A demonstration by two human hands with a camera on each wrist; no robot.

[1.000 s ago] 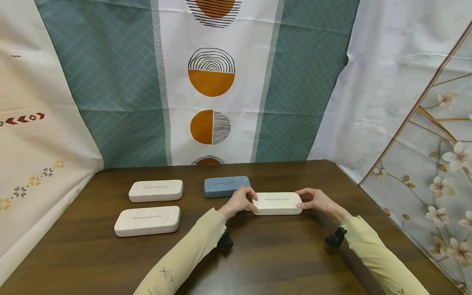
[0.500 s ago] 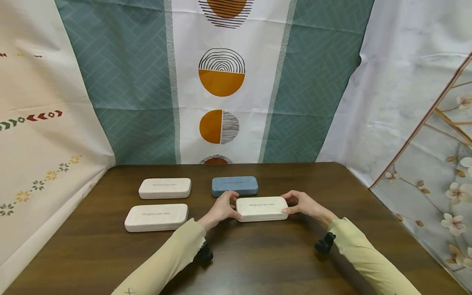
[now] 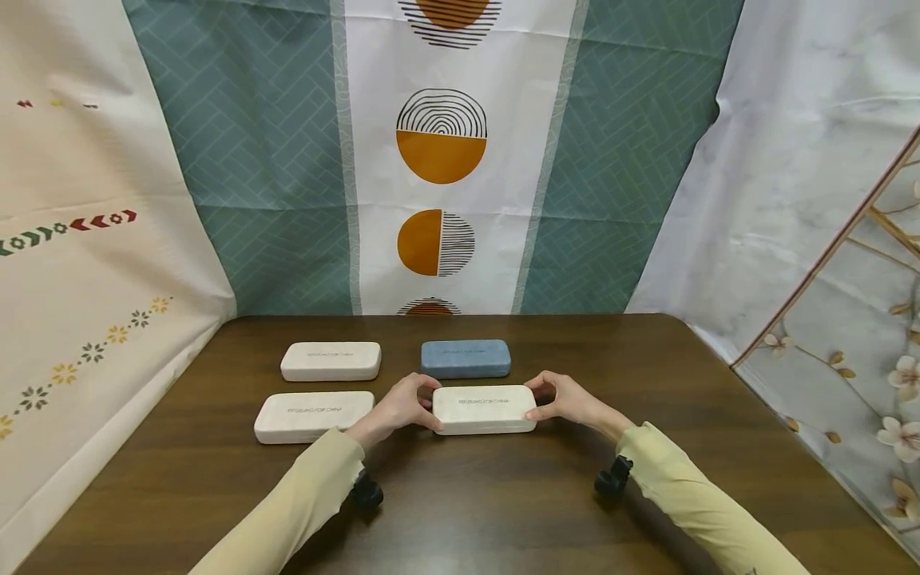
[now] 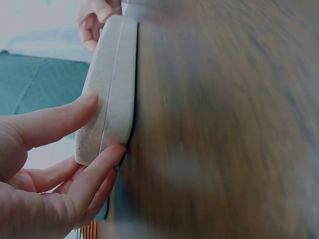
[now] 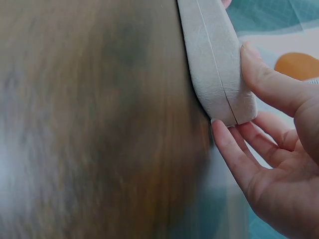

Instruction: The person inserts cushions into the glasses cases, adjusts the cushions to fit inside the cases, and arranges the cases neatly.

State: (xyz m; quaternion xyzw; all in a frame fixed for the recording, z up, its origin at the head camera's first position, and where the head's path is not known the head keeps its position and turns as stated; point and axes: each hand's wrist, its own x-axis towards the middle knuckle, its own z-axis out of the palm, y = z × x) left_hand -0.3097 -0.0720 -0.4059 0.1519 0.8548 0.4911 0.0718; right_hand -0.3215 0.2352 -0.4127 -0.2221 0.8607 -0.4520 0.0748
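Observation:
A white glasses case [image 3: 483, 411] with a line of printed letters lies level between my two hands, close over the table. My left hand [image 3: 398, 406] grips its left end, thumb [image 4: 75, 115] on the upper part and fingertips low on the end. At the opposite end my right hand [image 3: 570, 399] pinches it the same way, with a fingertip at the bottom edge in the right wrist view. The seam along the case's side [image 5: 212, 55] is closed. Just behind it sits a blue glasses case [image 3: 465, 359].
Two more white glasses cases stand on the left, a rear one [image 3: 331, 362] and a front one [image 3: 312, 417] right beside my left wrist. The dark wooden table [image 3: 489, 511] ends at a patterned cloth backdrop [image 3: 446, 263]. Cloth also hangs along both sides.
Both hands have carried the white glasses case leftward and a little nearer to me, so it now lies in front of the blue one. The head view has turned slightly left.

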